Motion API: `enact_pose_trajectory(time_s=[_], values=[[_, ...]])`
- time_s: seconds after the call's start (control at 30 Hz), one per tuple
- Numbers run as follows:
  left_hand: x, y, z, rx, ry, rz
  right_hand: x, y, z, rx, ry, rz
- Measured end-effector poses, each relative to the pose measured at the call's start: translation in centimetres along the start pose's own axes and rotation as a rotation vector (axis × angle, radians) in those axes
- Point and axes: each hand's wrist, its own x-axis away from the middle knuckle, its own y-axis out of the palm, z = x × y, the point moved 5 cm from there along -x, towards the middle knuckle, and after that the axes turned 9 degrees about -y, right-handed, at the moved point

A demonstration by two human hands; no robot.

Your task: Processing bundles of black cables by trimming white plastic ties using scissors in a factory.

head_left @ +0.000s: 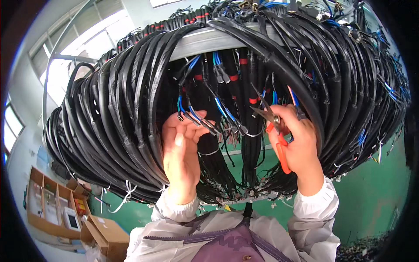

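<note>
My right hand (296, 142) is closed around a pair of scissors (283, 153) with red handles. The dark blades stand apart and point up and left, near the hanging cables. My left hand (181, 146) is palm up, with its fingers stretched out and its thumb apart. Across those fingers lie several cable ends (195, 117), with blue wires and dark tips. More cable ends with blue wires (224, 111) hang between my hands, a little left of the blades. A small blue and red piece (293, 96) shows behind the right hand; its kind I cannot tell.
Thick black cables (126, 100) drape over a grey metal rail (209, 43) and curve down on both sides of my arms. Dense strands with red bands (243, 70) hang beneath the rail. Lower left are a wooden shelf (32, 214) and a cardboard box (109, 233) on the floor.
</note>
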Motion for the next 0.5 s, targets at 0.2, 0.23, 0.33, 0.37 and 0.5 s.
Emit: enact_pose_trajectory(time_s=[0.2,0.23,0.33,0.37,0.5], values=[[-1.1,1.0,1.5,0.033,0.027,0.152,-0.1,-0.3,-0.4,0.024,-0.112,-0.065],[-1.5,1.2,1.5,0.044,0.026,0.155,0.0,-0.3,-0.3,0.018,-0.122,-0.044],[-2.9,1.1,1.4,0.013,0.026,0.215,-0.1,-0.2,-0.3,0.01,-0.084,-0.033],[-3.4,0.9,1.3,-0.017,0.047,0.243,-0.2,-0.1,-0.2,0.012,-0.096,-0.049],[-4.0,0.9,1.2,-0.013,0.032,0.345,-0.5,-0.2,-1.0,0.109,-0.183,-0.037]])
